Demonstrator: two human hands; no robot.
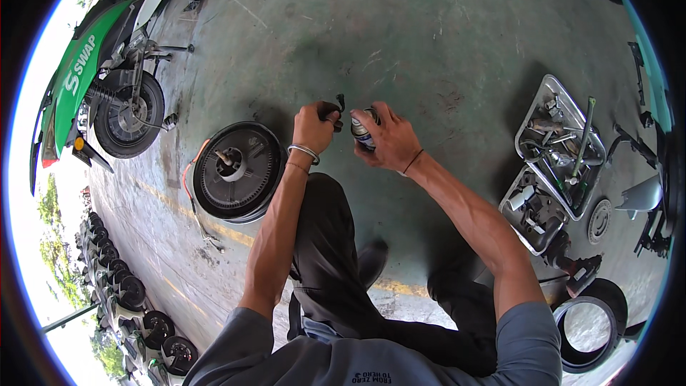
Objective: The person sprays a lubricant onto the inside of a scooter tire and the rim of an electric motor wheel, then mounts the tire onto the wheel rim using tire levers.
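Note:
In front of my knees, my left hand (314, 126) pinches a small black part (340, 103) whose exact kind I cannot make out. Close to its right, my right hand (389, 137) is wrapped round a spray can (363, 127) with a pale, printed side. A narrow gap separates the can from the black part. Beside my left forearm, a round black wheel hub motor (246, 191) lies flat on the floor, its axle (226, 158) pointing up. Red and dark wires (191, 200) trail from its left edge.
At the right are two metal trays (524, 144) of tools and parts, with a round grey disc (599, 221) beside them. A black tyre-like ring (616, 307) lies lower right. A green scooter (86, 75) stands upper left; several more scooters (128, 293) line the lower left.

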